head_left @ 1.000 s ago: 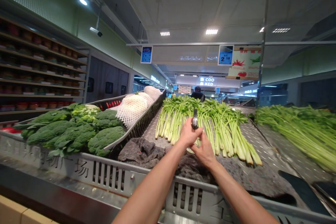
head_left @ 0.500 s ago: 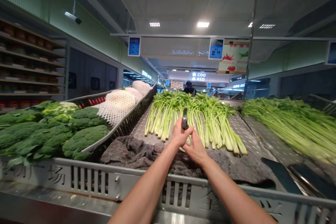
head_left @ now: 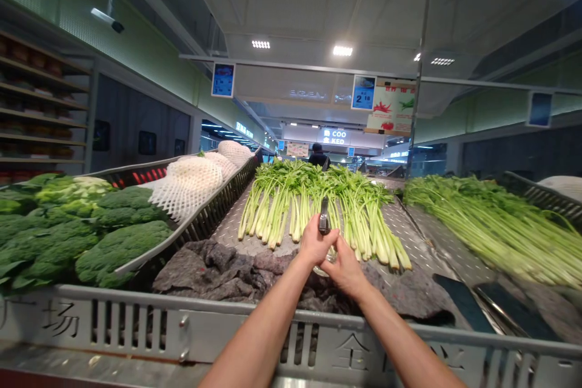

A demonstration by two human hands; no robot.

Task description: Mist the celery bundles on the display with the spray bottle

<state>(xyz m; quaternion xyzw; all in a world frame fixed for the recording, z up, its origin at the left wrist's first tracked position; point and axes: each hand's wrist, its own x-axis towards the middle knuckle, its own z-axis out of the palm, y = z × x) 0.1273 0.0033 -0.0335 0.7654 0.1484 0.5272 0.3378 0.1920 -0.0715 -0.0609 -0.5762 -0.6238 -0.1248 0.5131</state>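
Now broccoli [head_left: 125, 245] shows further left; left hand [head_left: 316, 241] still grips tool [head_left: 324, 221].

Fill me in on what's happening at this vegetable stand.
A person's left hand holds a small dark tool up in front of the celery, with the right hand close against it. The celery lies spread in a row behind a crumpled grey cloth. Broccoli is piled to the left.

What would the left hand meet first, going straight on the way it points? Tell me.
Most likely the celery just ahead of the left hand; depth is unclear, so it might instead pass above.
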